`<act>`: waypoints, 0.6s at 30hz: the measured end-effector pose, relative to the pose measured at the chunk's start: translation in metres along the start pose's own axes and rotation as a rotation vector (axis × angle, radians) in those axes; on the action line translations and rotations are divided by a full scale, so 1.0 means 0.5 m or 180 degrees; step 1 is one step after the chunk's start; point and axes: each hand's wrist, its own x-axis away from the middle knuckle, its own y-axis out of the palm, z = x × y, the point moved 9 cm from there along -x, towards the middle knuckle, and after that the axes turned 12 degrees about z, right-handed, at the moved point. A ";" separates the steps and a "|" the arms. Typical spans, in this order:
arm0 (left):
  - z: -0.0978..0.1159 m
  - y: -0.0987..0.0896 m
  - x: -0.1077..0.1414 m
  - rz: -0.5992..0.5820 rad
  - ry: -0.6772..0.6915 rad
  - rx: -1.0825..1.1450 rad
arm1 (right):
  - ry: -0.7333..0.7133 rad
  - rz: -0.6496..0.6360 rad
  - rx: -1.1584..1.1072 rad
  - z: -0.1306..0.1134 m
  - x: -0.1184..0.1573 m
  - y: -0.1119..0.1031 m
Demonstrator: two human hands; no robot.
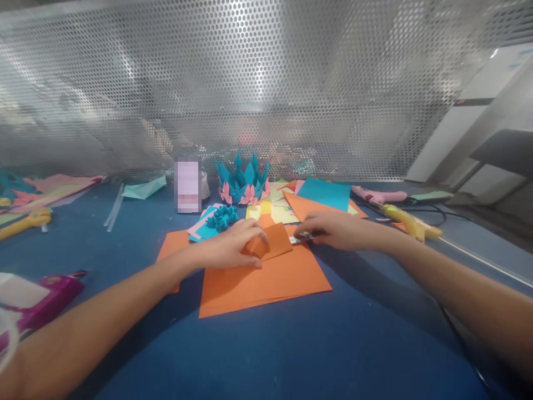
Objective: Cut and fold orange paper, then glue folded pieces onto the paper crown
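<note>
Gripping a folded orange piece (280, 243), the left hand (239, 244) reaches over the middle of the blue desk (266, 355), its grip drawn in with the fingers bent over the piece and the thumb lower, near the orange sheets (266, 283). The piece is above these sheets, midway between the desk's left and right sides; whether it rests flat on them is hard to tell. From the right side comes the right hand (333, 230), its grip curled around a small tool (305, 238) whose pale end points left, just beside the piece; the fingers hide much of it, so its kind is unclear. Beyond the hands, near the desk's back edge, stands a teal crown (244, 180) with pink flowers (249, 194) around its base; a teal rosette (224, 218) is nearer, by the left hand. A teal sheet (327, 193) lies right of the crown, and a pixelated block (188, 186) stands left of it. Toward the desk's right side are a pink gun (381, 195) and, nearer the right forearm, a yellow gun (410, 222). Toward the left side lie two clear sticks (114, 208) and a magenta tool (50, 300). A perforated screen (258, 83) rises behind the back edge.
</note>
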 end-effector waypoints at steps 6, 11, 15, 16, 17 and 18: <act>0.001 0.011 0.001 -0.0120 0.0361 -0.0137 | -0.0168 -0.0109 -0.0181 -0.020 0.000 0.001; -0.004 0.037 0.010 -0.0655 0.0209 -0.0107 | -0.0021 -0.0107 -0.0221 -0.010 -0.001 0.005; -0.001 0.045 0.014 -0.0780 0.0216 -0.0133 | -0.0008 -0.0021 -0.0136 -0.007 -0.004 0.007; 0.001 0.046 0.014 -0.0781 0.0256 -0.0145 | -0.0002 -0.0001 -0.0125 -0.006 -0.005 0.007; 0.003 0.046 0.015 -0.0779 0.0289 -0.0163 | -0.0004 0.0015 -0.0120 -0.005 -0.005 0.007; 0.003 0.047 0.015 -0.0776 0.0308 -0.0190 | -0.0012 0.0026 -0.0116 -0.004 -0.005 0.008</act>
